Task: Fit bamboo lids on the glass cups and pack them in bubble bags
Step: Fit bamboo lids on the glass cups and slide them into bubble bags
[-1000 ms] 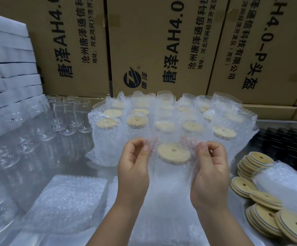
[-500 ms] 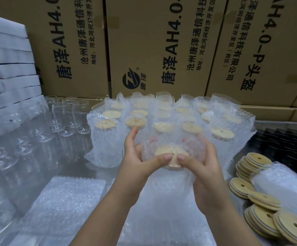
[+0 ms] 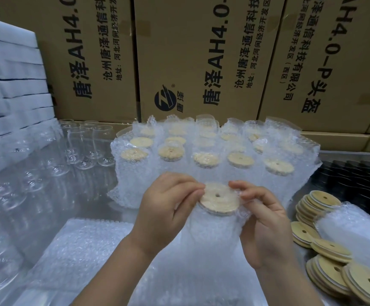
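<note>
A: From the head camera, what are the hands doing?

B: Both are raised, one on either side of a single cup. The left hand (image 3: 168, 208) pinches the bubble bag (image 3: 212, 237) at the left edge of the bamboo lid (image 3: 220, 198). The right hand (image 3: 265, 224) pinches the same bag at the lid's right edge. The fingers of both are curled.

A: And the cup itself?

B: It stands upright inside that bag, between the two hands. The glass shows only faintly through the film. The lid lies flat on its mouth with the centre hole facing up.

A: What's behind it?

B: Rows of packed cups (image 3: 239, 159), each bagged with a lid on top, standing in front of the cardboard boxes (image 3: 190, 51).

A: And to the sides?

B: Loose lids (image 3: 325, 250) lie in overlapping stacks at the right. Bare glass cups (image 3: 84, 144) stand at the left beside stacked white foam sheets (image 3: 9, 74), and a pile of flat bubble bags (image 3: 80, 250) lies beside the left forearm
</note>
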